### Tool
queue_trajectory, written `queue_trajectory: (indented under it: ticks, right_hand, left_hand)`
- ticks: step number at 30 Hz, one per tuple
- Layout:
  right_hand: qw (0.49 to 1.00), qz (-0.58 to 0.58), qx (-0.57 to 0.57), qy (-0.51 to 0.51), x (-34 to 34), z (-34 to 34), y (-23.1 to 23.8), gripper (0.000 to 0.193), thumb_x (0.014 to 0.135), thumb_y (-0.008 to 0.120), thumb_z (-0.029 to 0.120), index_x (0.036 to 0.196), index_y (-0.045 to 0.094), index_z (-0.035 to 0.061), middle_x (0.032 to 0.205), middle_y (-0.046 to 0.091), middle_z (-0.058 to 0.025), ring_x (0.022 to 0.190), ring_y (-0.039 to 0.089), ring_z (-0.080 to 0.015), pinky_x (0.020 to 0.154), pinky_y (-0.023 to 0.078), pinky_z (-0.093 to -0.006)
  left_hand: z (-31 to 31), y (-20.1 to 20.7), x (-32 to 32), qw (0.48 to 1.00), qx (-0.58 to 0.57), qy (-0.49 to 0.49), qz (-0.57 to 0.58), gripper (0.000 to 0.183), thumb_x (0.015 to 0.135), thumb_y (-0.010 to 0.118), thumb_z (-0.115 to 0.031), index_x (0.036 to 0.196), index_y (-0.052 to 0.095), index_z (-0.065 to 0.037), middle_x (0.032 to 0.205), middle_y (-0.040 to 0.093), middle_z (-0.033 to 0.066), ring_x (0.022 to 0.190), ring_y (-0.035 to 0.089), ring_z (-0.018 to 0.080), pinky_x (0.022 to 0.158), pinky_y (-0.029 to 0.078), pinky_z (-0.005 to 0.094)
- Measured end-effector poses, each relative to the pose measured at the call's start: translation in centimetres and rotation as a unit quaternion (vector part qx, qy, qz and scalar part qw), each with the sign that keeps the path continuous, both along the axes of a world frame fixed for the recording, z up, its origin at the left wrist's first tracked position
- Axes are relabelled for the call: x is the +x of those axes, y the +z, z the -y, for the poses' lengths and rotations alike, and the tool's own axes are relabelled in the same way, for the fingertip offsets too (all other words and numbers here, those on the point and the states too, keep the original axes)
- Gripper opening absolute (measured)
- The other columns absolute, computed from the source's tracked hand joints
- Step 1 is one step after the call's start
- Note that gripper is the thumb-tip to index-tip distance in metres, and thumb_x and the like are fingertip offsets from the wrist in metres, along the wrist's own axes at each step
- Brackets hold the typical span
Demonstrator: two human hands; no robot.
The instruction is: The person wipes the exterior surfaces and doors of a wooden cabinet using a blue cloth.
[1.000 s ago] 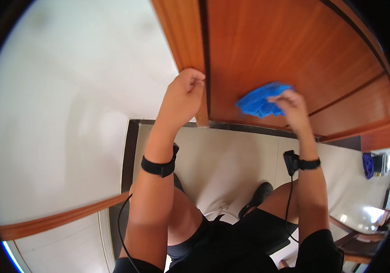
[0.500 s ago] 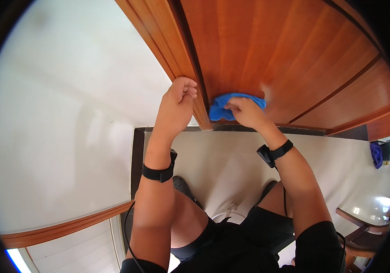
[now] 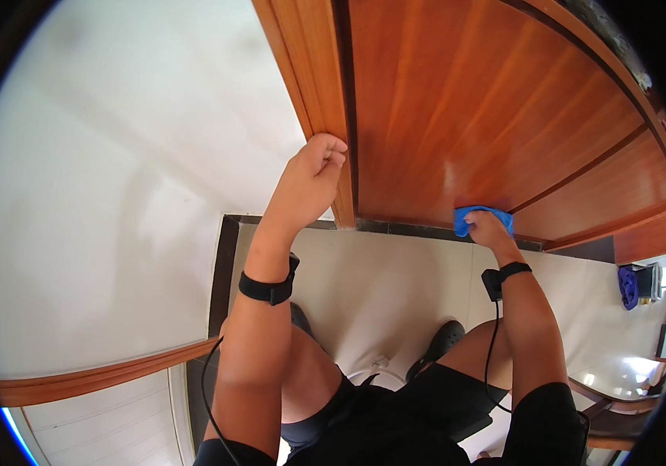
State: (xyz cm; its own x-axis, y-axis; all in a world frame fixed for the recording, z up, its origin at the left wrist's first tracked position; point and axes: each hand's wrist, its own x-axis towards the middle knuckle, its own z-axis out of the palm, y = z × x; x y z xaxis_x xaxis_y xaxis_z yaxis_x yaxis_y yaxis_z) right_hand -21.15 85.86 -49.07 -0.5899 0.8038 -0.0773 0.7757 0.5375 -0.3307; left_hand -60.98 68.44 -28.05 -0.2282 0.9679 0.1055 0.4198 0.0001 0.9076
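My right hand presses a bunched blue cloth against the lower edge of a reddish-brown wooden panel. Its fingers are closed over the cloth. Up against the upright wooden trim at the panel's left side rests my left hand, its fingers curled in and nothing visible in them. A black strap with a small device sits on each wrist.
A white wall runs along the left. Dark skirting edges the pale tiled floor below the panel. My feet are in dark clogs. Far right are a purple bundle and wooden furniture.
My right hand has slid the blue cloth to the right and down along the panel, toward its bottom edge. My left hand stays at the trim.
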Motion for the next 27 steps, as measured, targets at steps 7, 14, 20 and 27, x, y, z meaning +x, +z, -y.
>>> queue_trajectory:
  ticks: [7,14,20,27]
  right_hand:
    - [0.989,0.048,-0.077,0.119,-11.0,3.2,0.5,0.037,0.085,0.062,0.014,0.122,0.064,0.0106,0.108,0.070,-0.0208,0.105,0.065,-0.0403,0.091,0.051,-0.0489]
    - [0.972,-0.124,-0.144,0.141,-11.8,2.5,1.0,0.030,0.089,0.058,0.009,0.118,0.065,0.0082,0.108,0.071,-0.0167,0.103,0.066,-0.0375,0.088,0.053,-0.0446]
    - [0.994,0.069,-0.085,0.009,1.6,-0.5,-3.1,0.028,0.087,0.060,0.016,0.113,0.070,0.0146,0.114,0.070,-0.0172,0.109,0.065,-0.0370,0.093,0.051,-0.0454]
    - [0.984,0.167,-0.052,-0.032,2.0,-0.7,-2.4,0.033,0.084,0.063,0.022,0.115,0.072,0.0144,0.120,0.069,-0.0163,0.114,0.063,-0.0357,0.099,0.050,-0.0457]
  left_hand:
    - [-0.1,0.4,0.5,1.000,-0.007,-0.002,0.003,0.021,0.097,0.053,-0.006,0.116,0.058,0.001,0.110,0.065,0.0106,0.104,0.061,0.0192,0.092,0.049,0.0326]
    - [0.0,-0.5,0.1,0.999,0.032,0.002,-0.011,0.023,0.093,0.063,-0.010,0.113,0.059,0.000,0.103,0.066,0.0101,0.097,0.063,0.0184,0.083,0.051,0.0316]
    - [-0.3,0.0,0.9,0.999,0.041,-0.007,-0.028,0.025,0.092,0.067,-0.009,0.112,0.058,0.001,0.103,0.064,0.0081,0.100,0.062,0.0176,0.087,0.049,0.0330]
    - [-0.3,-0.4,1.5,0.997,0.036,0.035,-0.052,0.036,0.085,0.074,-0.016,0.112,0.057,0.001,0.106,0.064,0.0115,0.103,0.061,0.0231,0.078,0.051,0.0337]
